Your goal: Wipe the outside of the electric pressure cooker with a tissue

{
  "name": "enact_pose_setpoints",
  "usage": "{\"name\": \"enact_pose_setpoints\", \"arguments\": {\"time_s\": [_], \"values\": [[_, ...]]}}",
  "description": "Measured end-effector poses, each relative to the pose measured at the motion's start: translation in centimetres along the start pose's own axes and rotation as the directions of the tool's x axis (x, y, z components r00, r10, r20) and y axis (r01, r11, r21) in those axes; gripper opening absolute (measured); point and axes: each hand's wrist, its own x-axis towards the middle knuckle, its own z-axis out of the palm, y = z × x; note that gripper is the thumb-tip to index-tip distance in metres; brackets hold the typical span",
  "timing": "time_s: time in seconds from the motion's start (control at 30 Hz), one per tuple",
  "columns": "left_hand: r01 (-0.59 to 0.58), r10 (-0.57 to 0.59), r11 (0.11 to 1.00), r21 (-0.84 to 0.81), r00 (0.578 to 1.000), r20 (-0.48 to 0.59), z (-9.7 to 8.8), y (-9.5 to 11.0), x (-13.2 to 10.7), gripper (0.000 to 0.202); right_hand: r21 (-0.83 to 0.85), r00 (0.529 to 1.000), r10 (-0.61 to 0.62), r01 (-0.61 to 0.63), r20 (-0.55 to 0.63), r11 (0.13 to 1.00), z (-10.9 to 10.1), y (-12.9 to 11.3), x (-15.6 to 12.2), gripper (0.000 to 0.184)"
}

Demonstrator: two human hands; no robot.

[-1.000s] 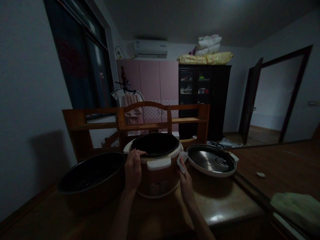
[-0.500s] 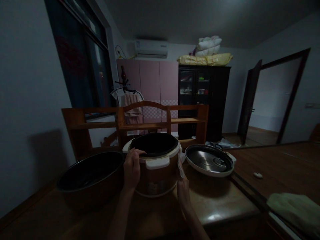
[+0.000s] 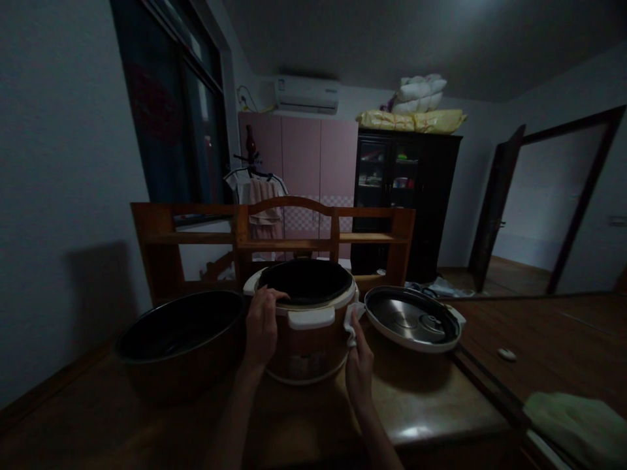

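Observation:
The electric cooker body [image 3: 308, 352] stands upright in front of me, its top uncovered and its inside dark. My left hand [image 3: 262, 323] grips its left rim, with the fingertips over the edge. A crumpled white cloth or tissue [image 3: 351, 325] is held in my right hand [image 3: 360, 362] against the cooker's right side. On the left is a wide dark inner pot [image 3: 183, 326]. The cooker's round lid [image 3: 404, 318] lies at the right with its metal inner face up. The dim light hides the finer details.
All of this stands on a wooden table [image 3: 416, 398] with a low wooden shelf rack [image 3: 284, 245] behind it. To the right, a small white object [image 3: 507, 354] and a pale green cloth [image 3: 575, 418] lie on a brown surface.
My right hand and the white cloth have shifted slightly along the cooker's side, and the cloth is bunched differently. My left hand stays on the rim. The view has turned a little left.

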Motion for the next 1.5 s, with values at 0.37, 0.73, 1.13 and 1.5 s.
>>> {"name": "enact_pose_setpoints", "arguments": {"time_s": [0.37, 0.73, 1.13, 1.5], "values": [[-0.018, 0.018, 0.999, 0.028, 1.000, 0.009, -0.1, -0.3, 0.1, 0.044, 0.075, 0.981, 0.019, -0.005, -0.191, 0.997, 0.1, 0.6, 1.0, 0.059], [-0.018, 0.017, 1.000, 0.011, 1.000, 0.017, -0.2, -0.3, 0.1, 0.042, -0.025, 0.970, -0.011, 0.005, -0.243, 1.000, 0.5, 0.6, 2.0, 0.053], [-0.022, 0.021, 0.999, 0.034, 1.000, 0.016, -0.2, -0.3, 0.1, 0.041, -0.171, 0.985, -0.141, 0.123, -0.098, 0.978, 2.3, 0.5, -1.0, 0.063], [-0.023, 0.022, 0.999, 0.032, 0.999, 0.028, -0.1, -0.6, 0.1, 0.042, -0.119, 0.995, -0.040, 0.029, -0.091, 0.993, 2.7, -1.7, 1.4, 0.055]]}}
